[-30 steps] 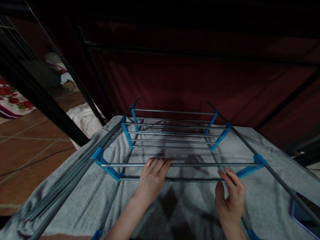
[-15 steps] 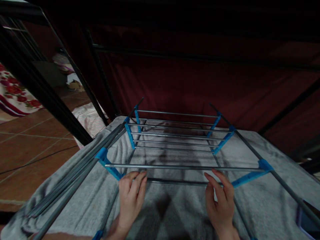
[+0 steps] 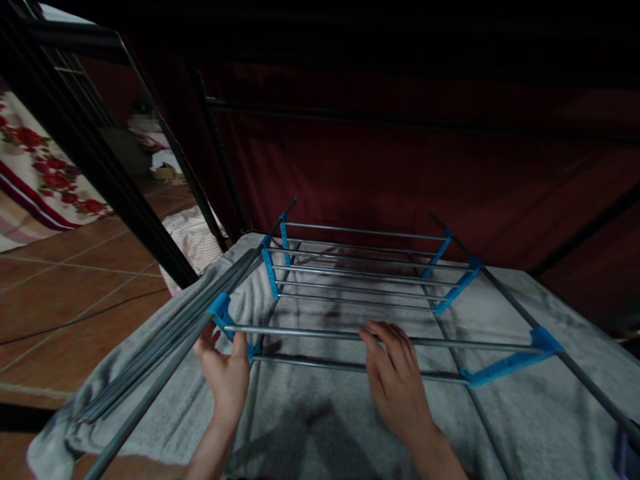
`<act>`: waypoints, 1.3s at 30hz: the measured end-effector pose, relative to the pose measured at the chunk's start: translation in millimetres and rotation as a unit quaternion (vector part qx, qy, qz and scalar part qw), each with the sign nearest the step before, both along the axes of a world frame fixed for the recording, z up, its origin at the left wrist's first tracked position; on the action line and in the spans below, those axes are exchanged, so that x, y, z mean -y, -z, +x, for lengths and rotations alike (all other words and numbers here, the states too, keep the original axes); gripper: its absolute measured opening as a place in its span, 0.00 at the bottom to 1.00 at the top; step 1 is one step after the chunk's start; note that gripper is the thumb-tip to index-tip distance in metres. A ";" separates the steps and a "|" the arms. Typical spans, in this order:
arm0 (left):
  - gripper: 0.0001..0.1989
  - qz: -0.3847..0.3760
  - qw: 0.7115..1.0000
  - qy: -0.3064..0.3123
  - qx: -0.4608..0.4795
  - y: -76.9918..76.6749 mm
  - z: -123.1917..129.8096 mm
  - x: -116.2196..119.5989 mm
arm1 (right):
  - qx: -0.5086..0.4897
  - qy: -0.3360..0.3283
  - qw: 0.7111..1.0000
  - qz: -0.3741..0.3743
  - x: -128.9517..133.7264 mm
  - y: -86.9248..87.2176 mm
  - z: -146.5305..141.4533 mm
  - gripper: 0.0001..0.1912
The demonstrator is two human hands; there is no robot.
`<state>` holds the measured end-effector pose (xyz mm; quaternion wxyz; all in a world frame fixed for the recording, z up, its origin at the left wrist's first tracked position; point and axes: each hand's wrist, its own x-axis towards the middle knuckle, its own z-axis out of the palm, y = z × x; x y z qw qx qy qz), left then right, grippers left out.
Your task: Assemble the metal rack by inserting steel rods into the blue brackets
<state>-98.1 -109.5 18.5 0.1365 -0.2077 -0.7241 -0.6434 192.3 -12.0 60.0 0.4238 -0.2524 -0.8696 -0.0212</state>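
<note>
A rack of grey metal tubes point(image 3: 310, 365) joined by blue plastic brackets point(image 3: 515, 365) lies on a grey blanket point(image 3: 320, 413). My left hand point(image 3: 225, 373) grips the near left blue bracket point(image 3: 220, 312), thumb on its inner side and fingers around its outer side. My right hand point(image 3: 400, 380) rests its fingertips on the near upper crossbar point(image 3: 310, 333), right of its middle, fingers wrapped over the tube. Farther back, several thinner crossbars point(image 3: 365, 274) run between more blue brackets.
A bundle of loose grey tubes point(image 3: 165, 347) lies left of the rack. Black bed-frame posts point(image 3: 110, 160) and a dark red curtain point(image 3: 350, 167) stand around the blanket. Tiled floor point(image 3: 75, 287) and flowered cloth point(image 3: 50, 173) show at the left. A dark object point(image 3: 623, 453) sits at the lower right.
My left hand has moved left from the crossbars and taken hold of the near left bracket. My right hand has moved left onto the upper crossbar. The view has shifted slightly.
</note>
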 end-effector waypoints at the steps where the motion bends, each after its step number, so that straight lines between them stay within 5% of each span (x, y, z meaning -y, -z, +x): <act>1: 0.28 0.013 1.000 0.013 0.003 -1.3 -3.6 -3.5 | 0.026 -0.005 1.000 0.003 -1.5 -3.2 -6.6 0.27; 6: 0.18 0.051 0.992 0.087 0.077 -4.6 -17.7 -16.7 | 0.141 0.006 0.990 0.015 -10.0 -12.9 -29.2 0.21; 13: 0.18 0.069 0.990 0.033 0.121 -11.9 -17.1 -21.6 | 0.183 0.009 0.983 0.020 -17.5 -20.3 -31.6 0.26; 39: 0.21 0.067 0.993 0.004 0.099 -29.2 -1.9 -29.2 | 0.189 -0.023 0.981 0.029 -27.7 -21.9 -32.2 0.19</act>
